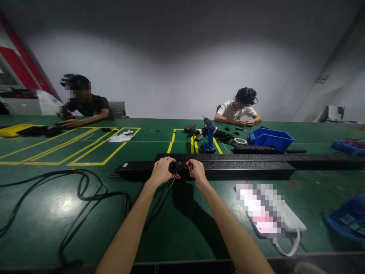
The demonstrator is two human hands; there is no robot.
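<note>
A long black power strip (245,171) lies across the green table in front of me, with a row of sockets on its right part. My left hand (163,170) wraps over its body, thumb at the near side and fingers on top. Beside those fingers, a black plug (178,165) sits against the strip, and its cord (168,192) hangs down toward me. Just right of the plug, my right hand (196,169) is closed in a pinch close to the strip's face. Whatever its fingertips hold is hidden or too small to make out.
Behind lies a second long power strip (319,161). Beyond it are a blue cordless drill (210,135), a tape roll (240,141) and a blue bin (270,139). Loops of black cable (85,190) lie left; a phone (261,213) lies right. Two people sit opposite.
</note>
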